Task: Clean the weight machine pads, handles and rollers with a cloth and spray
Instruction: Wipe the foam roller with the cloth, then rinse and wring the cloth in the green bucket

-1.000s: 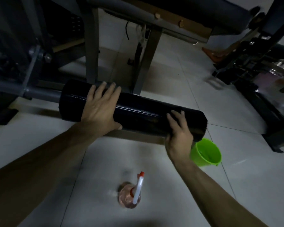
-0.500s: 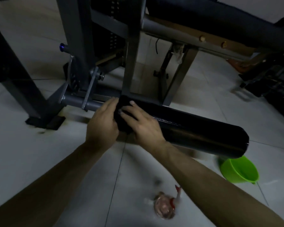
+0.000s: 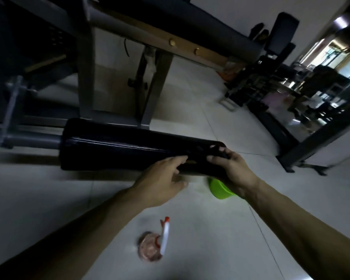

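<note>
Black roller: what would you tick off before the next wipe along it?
1. Right hand placed at the roller's free end: ok.
2. Cloth under its fingers: cannot tell, too dark.
3. Left hand steadying the roller: cannot tell, blurred.
4. Spray bottle standing close by on the floor: ok.
5. Green bucket below the roller's end, out of the wiping path: ok.

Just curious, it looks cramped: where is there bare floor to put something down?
Bare tiles lie between the spray bottle and the right forearm, and past the free end of the roller toward the black frame. Crowded under that end: the green bucket sits below the right hand, left hand close by.
</note>
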Motion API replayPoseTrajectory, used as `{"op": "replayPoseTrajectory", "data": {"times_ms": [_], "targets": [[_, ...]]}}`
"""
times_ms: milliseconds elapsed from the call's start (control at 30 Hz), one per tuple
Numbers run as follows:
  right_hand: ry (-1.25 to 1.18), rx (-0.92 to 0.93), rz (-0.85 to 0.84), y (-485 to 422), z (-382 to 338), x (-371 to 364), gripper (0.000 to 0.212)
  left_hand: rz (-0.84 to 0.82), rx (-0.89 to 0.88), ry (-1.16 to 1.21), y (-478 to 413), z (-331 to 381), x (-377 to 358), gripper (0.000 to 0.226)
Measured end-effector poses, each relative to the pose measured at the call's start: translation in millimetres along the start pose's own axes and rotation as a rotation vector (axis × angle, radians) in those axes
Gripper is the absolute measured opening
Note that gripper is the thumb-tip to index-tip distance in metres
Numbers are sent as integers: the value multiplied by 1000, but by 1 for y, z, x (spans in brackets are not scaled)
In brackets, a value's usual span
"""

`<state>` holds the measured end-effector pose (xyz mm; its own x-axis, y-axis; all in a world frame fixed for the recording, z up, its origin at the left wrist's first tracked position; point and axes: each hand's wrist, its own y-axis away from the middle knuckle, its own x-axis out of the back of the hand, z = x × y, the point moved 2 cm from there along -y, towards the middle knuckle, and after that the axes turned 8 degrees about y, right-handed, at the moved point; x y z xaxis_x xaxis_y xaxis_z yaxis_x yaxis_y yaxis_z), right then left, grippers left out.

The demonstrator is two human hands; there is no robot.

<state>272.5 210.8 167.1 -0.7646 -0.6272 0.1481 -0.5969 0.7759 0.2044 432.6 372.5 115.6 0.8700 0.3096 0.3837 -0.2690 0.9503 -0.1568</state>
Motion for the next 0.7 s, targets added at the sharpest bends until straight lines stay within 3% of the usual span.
{"op": "replayPoseTrajectory", "data": {"times_ms": [100,167,233,333,400,567,633,700], "targets": [[-111,-123,-125,3,1,27,38,-118,132,177,-16,12,-44,118],[-153,-196,-149,-1,11,52,35,-77,211,392,-36,23,-72,125],[-200,-256,-129,-9,23,76,33,75,259,548,-59,33,-94,100],[-263,-252,-105,-22,37,112,39,244,227,395,-97,53,-131,43],[-254,-216,-55,-37,51,144,40,291,190,362,-121,61,-168,26],[-265,-348,-65,-60,87,221,39,407,115,169,-166,57,-256,24],[-404,-410,-86,-71,99,249,60,338,27,25,-179,56,-288,27],[-464,-450,-39,-85,111,264,59,184,-1,-108,-187,51,-312,34]]}}
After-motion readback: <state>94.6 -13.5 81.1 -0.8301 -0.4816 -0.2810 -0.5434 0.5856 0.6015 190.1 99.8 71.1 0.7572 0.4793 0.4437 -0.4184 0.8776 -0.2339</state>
